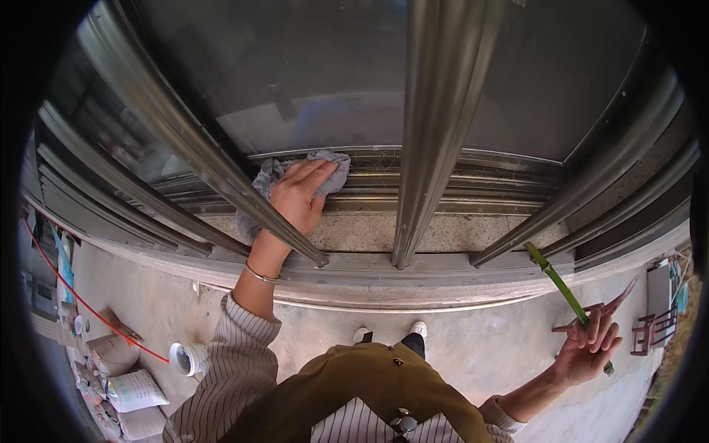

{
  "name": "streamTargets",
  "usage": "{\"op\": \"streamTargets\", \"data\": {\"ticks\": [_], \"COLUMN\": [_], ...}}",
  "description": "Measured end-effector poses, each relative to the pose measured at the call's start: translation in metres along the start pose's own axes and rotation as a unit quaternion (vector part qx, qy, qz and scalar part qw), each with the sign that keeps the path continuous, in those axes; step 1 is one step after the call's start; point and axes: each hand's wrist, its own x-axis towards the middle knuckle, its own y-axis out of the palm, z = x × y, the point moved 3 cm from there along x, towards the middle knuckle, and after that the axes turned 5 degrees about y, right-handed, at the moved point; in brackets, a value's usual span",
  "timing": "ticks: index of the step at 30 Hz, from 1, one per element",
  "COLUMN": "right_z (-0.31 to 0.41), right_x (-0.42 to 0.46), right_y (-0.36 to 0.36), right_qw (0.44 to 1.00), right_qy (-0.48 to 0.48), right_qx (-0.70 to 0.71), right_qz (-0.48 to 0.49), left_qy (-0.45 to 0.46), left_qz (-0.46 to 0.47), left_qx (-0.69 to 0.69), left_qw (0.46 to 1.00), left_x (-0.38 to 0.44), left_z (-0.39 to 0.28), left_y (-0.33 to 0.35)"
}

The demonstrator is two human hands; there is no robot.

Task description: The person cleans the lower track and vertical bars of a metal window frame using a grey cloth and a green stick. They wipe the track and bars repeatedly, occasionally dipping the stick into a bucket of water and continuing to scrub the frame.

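Note:
My left hand (299,191) reaches between the metal window bars and holds a crumpled grey cloth (335,164) against the lower frame of the window. Part of the cloth hangs down over the speckled stone sill (360,231), behind a bar. Beside it run the metal sliding tracks (371,181), where thin hair-like strands are caught. Off to the right, my right hand (587,351) grips a green jointed stem (564,290), which looks like bamboo. The stem's upper tip is at the bottom rail, near the foot of a bar.
Upright metal bars (437,133) stand before the dark window pane (310,66). A white bucket (188,359) and stuffed sacks (135,390) are on the concrete floor at left, with a red hose or cable (99,315) above them. A wooden chair (653,332) stands far right.

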Motion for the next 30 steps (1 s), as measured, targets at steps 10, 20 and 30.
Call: {"op": "streamTargets", "data": {"ticks": [10,20,30], "right_z": [0.003,0.003,-0.079], "right_x": [0.054,0.042,0.048], "right_y": [0.011,0.04,0.107], "right_qw": [0.997,0.987,0.87], "right_qy": [0.003,0.052,0.14], "right_qx": [0.032,0.052,-0.352], "right_qz": [0.076,0.145,0.316], "left_qy": [0.03,0.085,0.026], "left_qz": [0.081,-0.342,-0.078], "left_qx": [-0.322,-0.182,-0.174], "left_qw": [0.943,0.918,0.981], "left_x": [0.033,-0.11,-0.076], "left_z": [-0.016,-0.094,-0.146], "left_y": [0.006,-0.062,0.014]}}
